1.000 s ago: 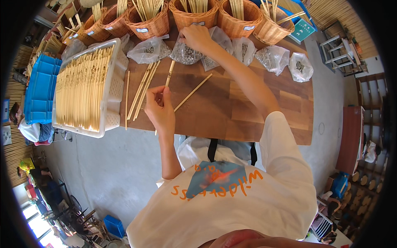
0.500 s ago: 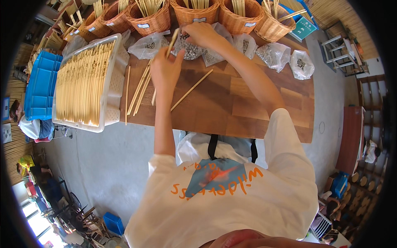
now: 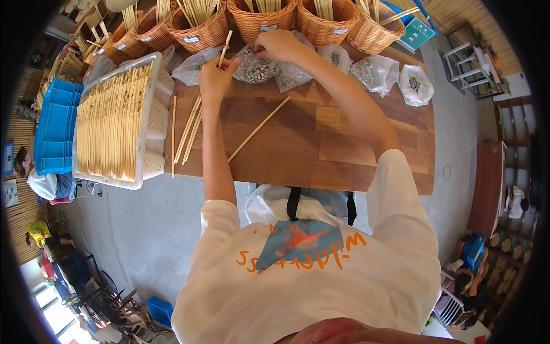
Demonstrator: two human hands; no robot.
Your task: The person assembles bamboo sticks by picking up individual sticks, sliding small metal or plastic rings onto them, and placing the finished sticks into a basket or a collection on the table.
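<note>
My left hand (image 3: 216, 78) is closed in a pinch on a thin bamboo stick (image 3: 227, 43), which stands nearly upright with its upper end above the fingers. Just right of it, my right hand (image 3: 282, 46) has its curled fingertips down at a clear plastic bag of small silvery metal pieces (image 3: 254, 67). Whatever is between those fingertips is too small or hidden to make out. Several loose sticks (image 3: 187, 133) lie on the wooden table beside my left forearm, and a single stick (image 3: 260, 128) slants across the table between my forearms.
Wicker baskets (image 3: 199, 35) of sticks line the table's far edge. More bags of small pieces (image 3: 375, 73) stand before them. At the left are a white plastic crate (image 3: 156, 123) packed with sticks and a blue crate (image 3: 56, 135). A green sign (image 3: 416, 34) stands far right.
My left hand has shifted left, taking the stick away from my right hand's fingers. My right hand's fingers have dipped to the bag of metal pieces.
</note>
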